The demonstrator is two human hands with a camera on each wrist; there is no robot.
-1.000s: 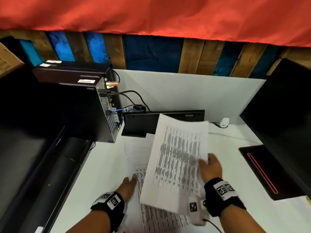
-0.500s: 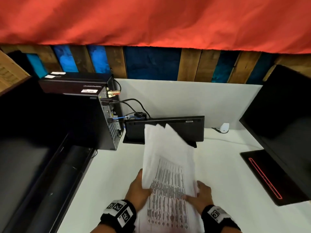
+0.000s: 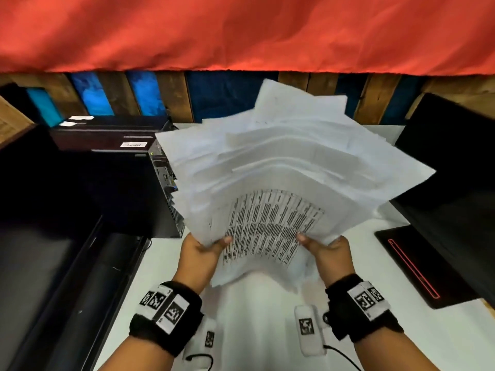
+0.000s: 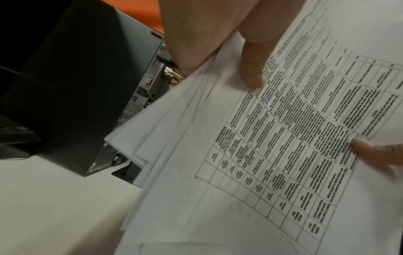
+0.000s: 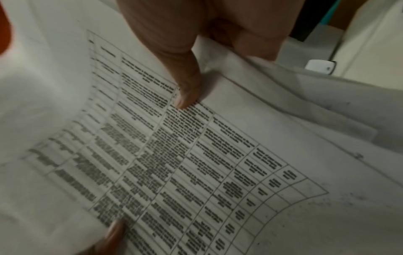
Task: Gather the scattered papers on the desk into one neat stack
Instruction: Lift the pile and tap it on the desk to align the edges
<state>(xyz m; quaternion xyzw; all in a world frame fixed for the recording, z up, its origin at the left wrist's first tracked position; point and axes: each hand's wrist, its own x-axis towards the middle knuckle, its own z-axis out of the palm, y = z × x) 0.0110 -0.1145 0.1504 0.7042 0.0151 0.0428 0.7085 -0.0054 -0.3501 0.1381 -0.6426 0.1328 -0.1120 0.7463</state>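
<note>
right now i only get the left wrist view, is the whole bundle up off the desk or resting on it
Observer: It is up. The head view shows the papers held in the air, their lower edge above the white desk.
Operator: i see just a thumb tip at my right edge, is the other hand really on it
Observer: Yes. The right hand grips the lower right corner with its thumb on the printed sheet, opposite the left hand.
Operator: is it a neat stack yet
Observer: No. In the head view the far edges fan out unevenly, with corners pointing different ways.
</note>
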